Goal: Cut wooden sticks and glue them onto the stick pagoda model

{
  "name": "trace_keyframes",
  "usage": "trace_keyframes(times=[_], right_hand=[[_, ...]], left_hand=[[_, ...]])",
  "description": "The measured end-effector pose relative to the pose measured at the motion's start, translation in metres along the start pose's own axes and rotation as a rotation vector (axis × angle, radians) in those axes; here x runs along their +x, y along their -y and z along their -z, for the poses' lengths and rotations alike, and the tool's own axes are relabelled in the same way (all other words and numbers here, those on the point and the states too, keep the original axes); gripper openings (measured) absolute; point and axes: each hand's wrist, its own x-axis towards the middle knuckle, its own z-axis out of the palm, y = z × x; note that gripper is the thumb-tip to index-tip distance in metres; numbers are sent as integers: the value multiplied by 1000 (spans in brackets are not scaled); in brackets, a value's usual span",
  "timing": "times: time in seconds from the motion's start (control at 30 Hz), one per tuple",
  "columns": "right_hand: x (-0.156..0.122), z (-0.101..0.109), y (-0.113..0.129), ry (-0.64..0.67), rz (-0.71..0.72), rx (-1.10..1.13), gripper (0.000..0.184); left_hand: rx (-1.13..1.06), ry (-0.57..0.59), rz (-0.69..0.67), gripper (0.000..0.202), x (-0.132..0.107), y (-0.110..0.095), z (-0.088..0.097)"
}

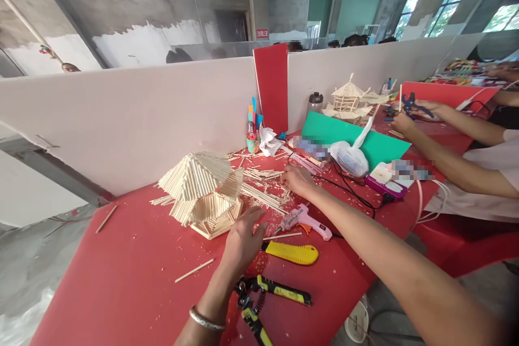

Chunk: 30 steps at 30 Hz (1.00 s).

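My left hand (244,237) is held with its fingers apart and nothing between them, just right of a small pavilion model (198,184) built of thin wooden sticks. My right hand (299,180) reaches farther forward, its fingers curled down among loose wooden sticks (263,196) and crumbs; whatever they pinch is hidden. Below that arm lies a pink glue gun (310,223). A yellow utility knife (292,252) rests close to my left hand, and pliers with black and yellow handles (279,288) lie beside my left wrist.
A cup of pens (252,143) and crumpled white tissue (270,141) stand by the white partition (121,119). Black cords run to a purple power strip (387,186). Behind a green board (357,140) is another stick model (349,102). At right, a co-worker's hands (405,121) hold pliers.
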Motion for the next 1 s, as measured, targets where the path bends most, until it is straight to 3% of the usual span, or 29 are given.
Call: trace_keyframes(times=[0.27, 0.4, 0.53, 0.67, 1.0], right_hand=[[1, -3, 8, 84, -28, 58, 32], [6, -4, 14, 143, -69, 82, 33], [12, -4, 19, 186, -107, 78, 34], [11, -4, 24, 209, -111, 72, 35], [6, -2, 36, 149, 25, 125, 34]], left_hand=[[-86, -151, 60, 26, -14, 2, 7], [-160, -239, 89, 23, -31, -1, 13], [-214, -331, 217, 23, -54, -3, 17], [-276, -364, 315, 23, -65, -5, 20], [-347, -389, 360, 26, -66, -12, 21]])
